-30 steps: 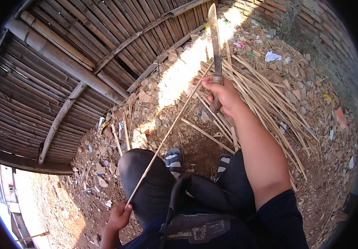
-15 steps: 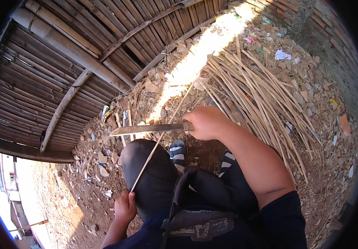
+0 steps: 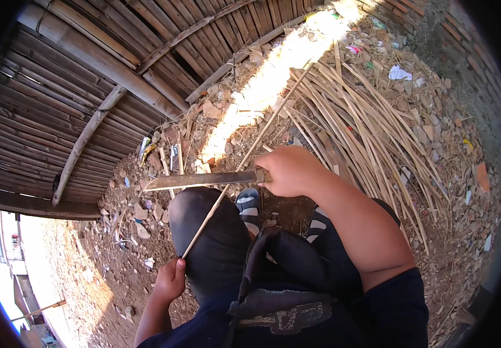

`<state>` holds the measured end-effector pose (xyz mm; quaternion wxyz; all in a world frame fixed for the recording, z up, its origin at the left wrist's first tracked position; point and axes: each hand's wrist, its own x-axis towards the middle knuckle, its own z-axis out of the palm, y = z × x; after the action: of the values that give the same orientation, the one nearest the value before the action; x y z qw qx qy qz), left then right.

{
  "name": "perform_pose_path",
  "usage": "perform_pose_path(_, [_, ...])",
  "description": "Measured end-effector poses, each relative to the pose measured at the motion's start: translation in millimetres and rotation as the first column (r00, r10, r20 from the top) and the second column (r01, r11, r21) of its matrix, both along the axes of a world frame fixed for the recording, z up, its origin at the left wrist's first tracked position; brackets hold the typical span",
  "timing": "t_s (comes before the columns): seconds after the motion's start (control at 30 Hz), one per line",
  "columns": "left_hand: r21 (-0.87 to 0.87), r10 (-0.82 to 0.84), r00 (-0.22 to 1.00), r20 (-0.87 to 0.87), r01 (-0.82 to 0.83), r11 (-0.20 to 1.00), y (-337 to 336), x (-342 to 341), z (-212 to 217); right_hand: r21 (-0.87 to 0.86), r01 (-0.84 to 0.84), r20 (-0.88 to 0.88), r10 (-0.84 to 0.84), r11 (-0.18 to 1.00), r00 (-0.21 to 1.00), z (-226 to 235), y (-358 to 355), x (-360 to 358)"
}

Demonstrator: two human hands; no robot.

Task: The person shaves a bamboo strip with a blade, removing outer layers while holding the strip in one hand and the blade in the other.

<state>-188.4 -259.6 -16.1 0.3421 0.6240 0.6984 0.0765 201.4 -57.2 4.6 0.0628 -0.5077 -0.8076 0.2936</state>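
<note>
Nearest the body, the left hand (image 3: 171,279) is closed on the near end of a thin bamboo strip (image 3: 268,126), thumb laid along it. From that grip the strip's long axis runs forward and to the right, over the left knee (image 3: 198,223) and out above the ground beyond the feet. The right hand, (image 3: 291,171) farther forward and well apart from the left, is wrapped around the handle of a long knife (image 3: 198,181); its blade points left and crosses the strip near the knee, though whether they touch cannot be told. The left hand alone grips the strip; the right sits just beside its middle stretch. Farther off, a pile of strips (image 3: 372,136) lies on rubble, ahead and right, with a brick wall (image 3: 465,49) behind.
</note>
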Motion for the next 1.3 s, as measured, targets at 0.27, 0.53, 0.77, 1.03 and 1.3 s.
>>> perform_pose_path(0.27, [0.105, -0.011, 0.988, -0.152, 0.027, 0.994, 3.2, 7.0, -0.5, 0.024, 0.133, -0.032, -0.132, 0.991, 0.991, -20.7, 10.9, 2.3])
perform_pose_path(0.53, [0.258, 0.006, 0.948, -0.317, 0.08, 0.963, -1.9, 16.2, -13.2, -0.021, 0.222, -0.045, -0.223, 0.975, 0.974, -34.7, 29.9, 21.4])
perform_pose_path(0.77, [0.274, 0.032, 0.911, -0.412, 0.09, 0.958, -13.2, 18.3, -16.7, 0.018, 0.077, 0.068, -0.078, 0.997, 0.995, -0.8, 9.0, 0.5])
perform_pose_path(1.03, [0.252, -0.014, 0.892, -0.452, 0.143, 0.957, -3.7, 18.1, -6.9, -0.095, 0.13, 0.161, -0.113, 0.987, 0.98, -20.5, 16.2, 11.0])
perform_pose_path(1.3, [0.197, -0.083, 0.958, -0.275, 0.141, 0.97, 4.9, 11.0, -3.6, 0.046, 0.103, 0.004, -0.103, 0.994, 0.995, -0.8, -1.4, 16.0])
